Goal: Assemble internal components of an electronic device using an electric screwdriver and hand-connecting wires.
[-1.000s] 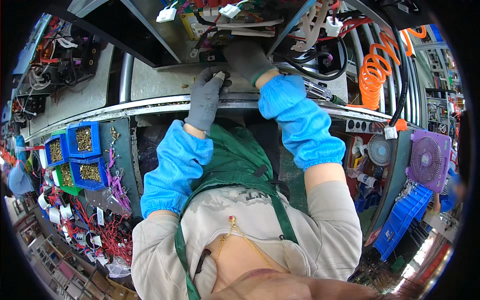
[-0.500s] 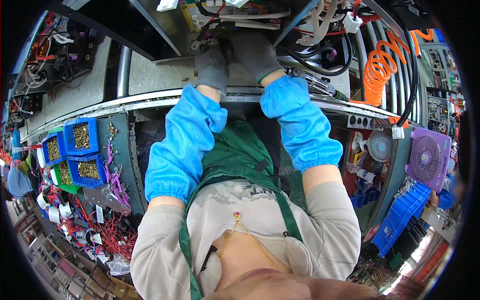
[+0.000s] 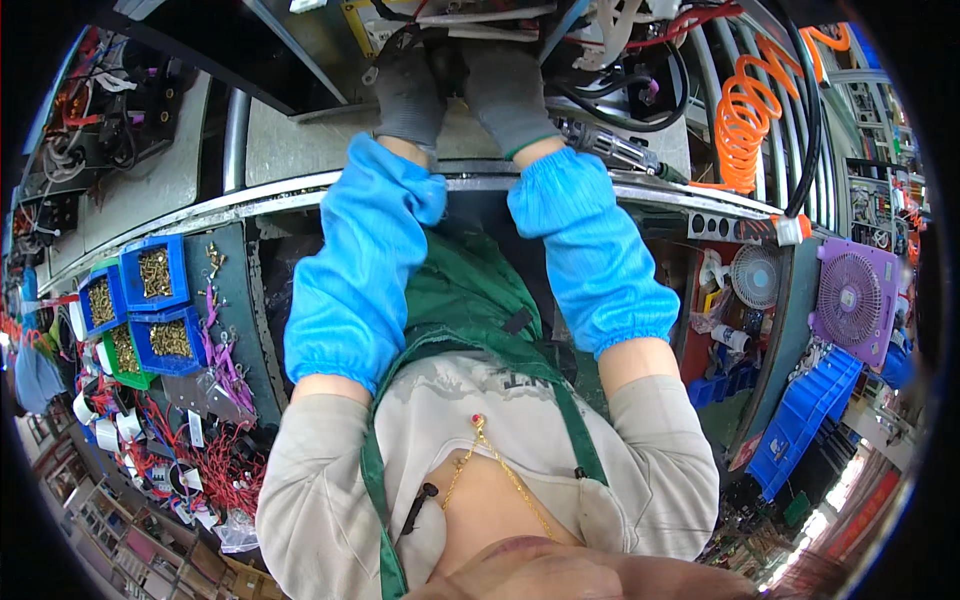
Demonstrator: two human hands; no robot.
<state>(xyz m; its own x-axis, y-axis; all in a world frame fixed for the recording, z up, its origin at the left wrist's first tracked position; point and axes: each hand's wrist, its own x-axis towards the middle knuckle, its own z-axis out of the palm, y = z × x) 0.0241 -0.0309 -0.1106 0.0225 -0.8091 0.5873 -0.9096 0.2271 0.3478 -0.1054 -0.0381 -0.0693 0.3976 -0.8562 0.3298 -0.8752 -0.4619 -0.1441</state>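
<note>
Head view: left grey-gloved hand [image 3: 408, 92] and right grey-gloved hand [image 3: 505, 95] side by side on wired metal chassis [image 3: 440, 25]. Fingers hidden; grasp impossible to tell. Black-handled power screwdriver [image 3: 610, 150] just right.

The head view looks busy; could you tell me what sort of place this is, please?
Probably a factory assembly bench: blue bins of small brass-coloured parts at the left, bundles of red wires below them, an orange coiled hose, and both gloved hands in a wired unit.

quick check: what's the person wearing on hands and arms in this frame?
Both hands wear grey knit gloves: left hand, right hand, the right with a green edge at the cuff. Each forearm is covered by a bright blue oversleeve, left sleeve cover and right sleeve cover, gathered with elastic at both ends. Above them show the pale beige sleeves of a shirt, worn under a green apron.
</note>
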